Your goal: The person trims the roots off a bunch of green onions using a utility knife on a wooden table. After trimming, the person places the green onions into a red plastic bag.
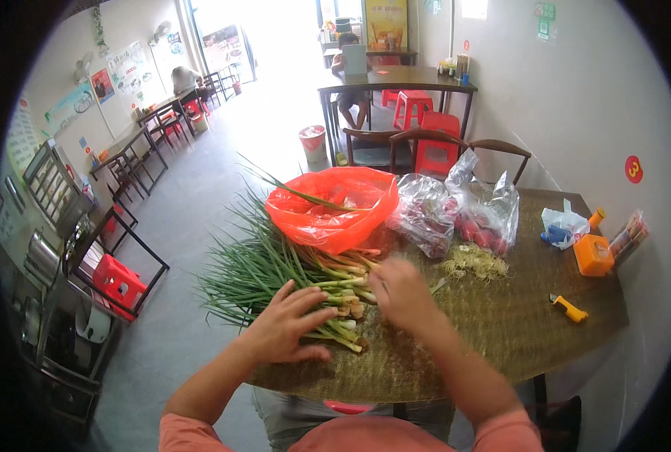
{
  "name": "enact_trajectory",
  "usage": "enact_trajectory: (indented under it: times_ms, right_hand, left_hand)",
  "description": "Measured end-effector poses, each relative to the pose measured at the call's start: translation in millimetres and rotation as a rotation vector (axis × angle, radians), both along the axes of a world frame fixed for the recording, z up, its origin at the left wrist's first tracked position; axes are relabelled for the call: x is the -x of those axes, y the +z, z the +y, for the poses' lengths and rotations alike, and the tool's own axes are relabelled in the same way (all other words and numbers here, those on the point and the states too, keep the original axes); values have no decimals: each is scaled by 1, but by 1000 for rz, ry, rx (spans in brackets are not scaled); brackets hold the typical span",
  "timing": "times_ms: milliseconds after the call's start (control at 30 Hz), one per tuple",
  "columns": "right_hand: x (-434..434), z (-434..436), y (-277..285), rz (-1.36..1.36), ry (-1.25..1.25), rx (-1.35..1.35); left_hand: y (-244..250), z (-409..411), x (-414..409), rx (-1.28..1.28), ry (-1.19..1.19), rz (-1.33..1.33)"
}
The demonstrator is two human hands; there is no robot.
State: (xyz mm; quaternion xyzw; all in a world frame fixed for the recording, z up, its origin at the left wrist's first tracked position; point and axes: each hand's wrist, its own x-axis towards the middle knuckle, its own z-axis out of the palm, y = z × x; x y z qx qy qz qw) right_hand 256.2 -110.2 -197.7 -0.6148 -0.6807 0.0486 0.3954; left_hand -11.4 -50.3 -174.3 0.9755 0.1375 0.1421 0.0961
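Note:
A large pile of green scallions (267,260) lies on the brown table (482,339), leaves to the left and pale root ends to the right. My left hand (293,319) rests on the near part of the pile, palm down with fingers spread. At the root ends is my right hand (400,294), blurred and curled; whether anything is in it cannot be told. A pale, thin piece (438,285) shows just beside that hand. Behind the pile sits an opened red plastic bag (335,220), with a few scallion leaves across its mouth. Trimmed roots (476,263) form a heap to the right.
Clear plastic bags (454,209) with reddish contents stand at the back. Farther right are a yellow-handled cutter (568,308), an orange box (593,255) and a white bag (564,226). Chairs (377,150) stand beyond the table. A person (349,79) sits at another table.

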Motion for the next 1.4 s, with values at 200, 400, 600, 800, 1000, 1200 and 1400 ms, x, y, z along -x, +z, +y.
enact_trajectory:
  times_ms: [200, 400, 600, 800, 1000, 1200, 1400]
  right_hand:
    - [-1, 113, -9, -197, 47, 670]
    - [36, 141, -4, -157, 61, 770]
    - [43, 123, -14, -175, 243, 498]
    - [62, 104, -14, -145, 449, 469]
    - [66, 90, -15, -159, 455, 449]
    - [72, 76, 16, -370, 250, 383]
    - [33, 122, 25, -639, 89, -96]
  left_hand:
    - [-26, -10, 5, -188, 64, 191]
    - [-66, -9, -17, -281, 105, 54]
    - [-78, -24, -17, -401, 124, 24]
    - [-78, -51, -11, -388, 157, -25]
    - [-76, -56, -3, -393, 134, -67]
    - [-78, -29, 0, -415, 67, -97]
    - [-78, -9, -5, -477, 14, -119]
